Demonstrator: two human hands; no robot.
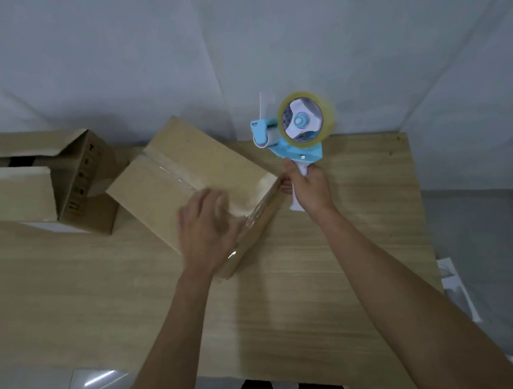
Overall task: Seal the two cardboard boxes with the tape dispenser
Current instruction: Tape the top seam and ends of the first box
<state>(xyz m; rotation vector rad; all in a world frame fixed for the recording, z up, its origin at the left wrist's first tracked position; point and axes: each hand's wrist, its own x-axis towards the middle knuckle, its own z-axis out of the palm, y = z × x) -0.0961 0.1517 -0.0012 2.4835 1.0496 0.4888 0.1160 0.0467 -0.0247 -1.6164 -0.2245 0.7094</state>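
Note:
A closed cardboard box (183, 170) lies at an angle in the middle of the wooden table (321, 282), with clear tape running along its centre seam and down its near end. My left hand (208, 231) lies flat on the box's near corner, fingers spread over the tape. My right hand (308, 185) grips the white handle of a blue tape dispenser (292, 130), held upright just right of the box, off its surface. A second cardboard box (66, 170) stands at the far left with its top flaps open.
White sheeting (232, 38) hangs behind the table. The table's right edge (421, 208) drops to a grey floor with white scraps. Bare wood stretches between me and the boxes. A shiny floor patch shows at the lower left.

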